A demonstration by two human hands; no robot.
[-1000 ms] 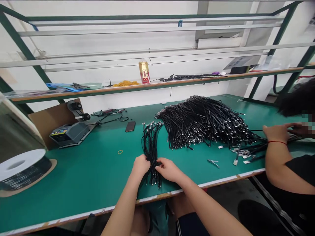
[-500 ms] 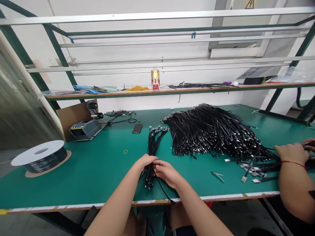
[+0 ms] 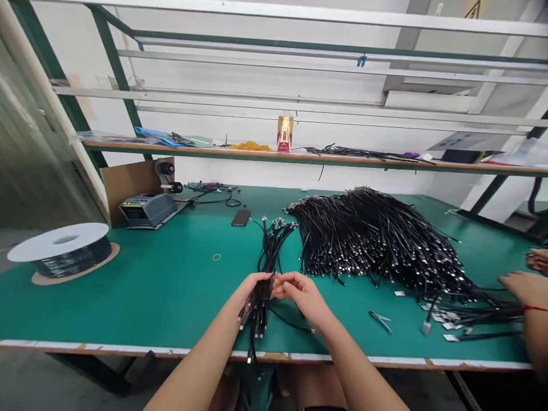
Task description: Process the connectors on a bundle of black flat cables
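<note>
A bundle of black cables (image 3: 270,251) with small metal plug ends stands out from between my hands, near the table's front edge. My left hand (image 3: 253,285) is closed round the bundle's middle from the left. At the bundle's right side, my right hand (image 3: 297,290) has its fingers bent and pinched together. A bit of yellow, which looks like a rubber band (image 3: 279,296), shows under those fingers. One cable runs out below my right hand. The near plug ends hang toward the table edge.
A big pile of black cables (image 3: 372,240) lies to the right, with tweezers (image 3: 380,322) before it. A co-worker's hand (image 3: 524,288) is at far right. On the left are a cable spool (image 3: 64,245), a tape dispenser (image 3: 149,210), a phone (image 3: 241,218) and a loose rubber band (image 3: 217,257).
The bundle's near ends have spread and come closer to the table edge. My right fingers have shifted slightly up along the bundle. The co-worker's hand has moved right. The view has turned slightly.
</note>
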